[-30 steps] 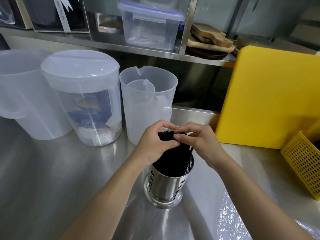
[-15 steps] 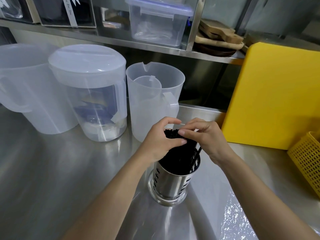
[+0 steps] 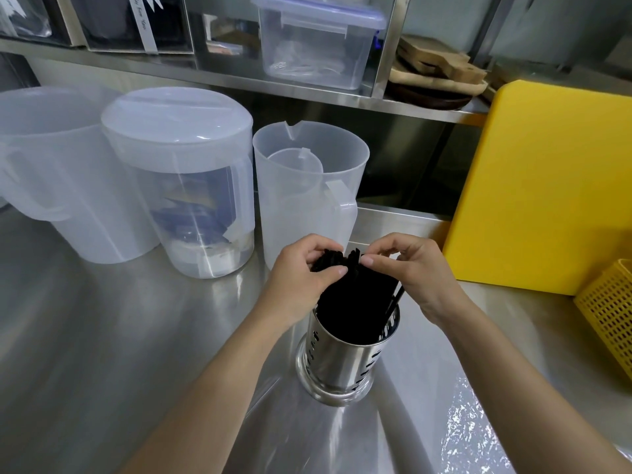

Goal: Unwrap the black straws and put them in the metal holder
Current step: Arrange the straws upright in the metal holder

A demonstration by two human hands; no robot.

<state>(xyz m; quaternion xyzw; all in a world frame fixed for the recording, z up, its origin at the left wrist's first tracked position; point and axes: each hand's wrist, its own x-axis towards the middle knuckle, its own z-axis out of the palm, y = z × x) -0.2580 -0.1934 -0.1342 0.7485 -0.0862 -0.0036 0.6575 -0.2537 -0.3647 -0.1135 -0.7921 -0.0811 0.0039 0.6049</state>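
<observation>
A thick bundle of black straws (image 3: 355, 295) stands in the perforated metal holder (image 3: 337, 367) on the steel counter. My left hand (image 3: 299, 282) grips the top left of the bundle, thumb across the front. My right hand (image 3: 415, 271) pinches the straw tops from the right, thumb and forefinger together. A couple of loose straws lean toward the holder's right rim. Whether any wrapper is still around the bundle I cannot tell.
Three translucent plastic jugs (image 3: 307, 189) stand behind and left of the holder. A yellow cutting board (image 3: 547, 193) leans at the right, a yellow mesh basket (image 3: 612, 313) beside it. A shelf above holds a clear lidded box (image 3: 318, 39). Crinkled clear plastic (image 3: 475, 432) lies at front right.
Both hands have stayed on the straw tops. The bundle's top has parted slightly between my hands, and loose straws now lean to the right. The camera has shifted a little.
</observation>
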